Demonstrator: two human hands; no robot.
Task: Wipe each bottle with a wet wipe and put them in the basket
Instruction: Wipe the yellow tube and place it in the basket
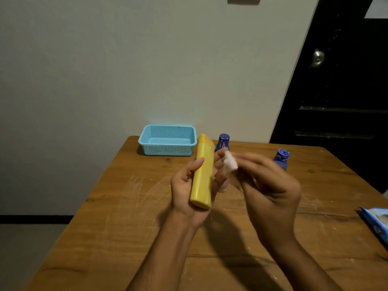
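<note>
Right hand (270, 185) blurred, apparently pinching wipe (230, 162); left hand (190, 190) grips yellow bottle (203, 171).

You face a plain pale wall (105, 70), unmarked apart from a grey plate (243, 0) cut off by the top edge. To your right stands a dark door (346, 91) with a round metal knob (318, 57); a sheet of paper (378, 7) is fixed near its upper corner. A black skirting strip (35, 219) runs along the wall base at left, above a grey floor (25, 248). The wooden worktop (126, 238) shows pale scuffs and whitish smears. Lighting is dim and even.
</note>
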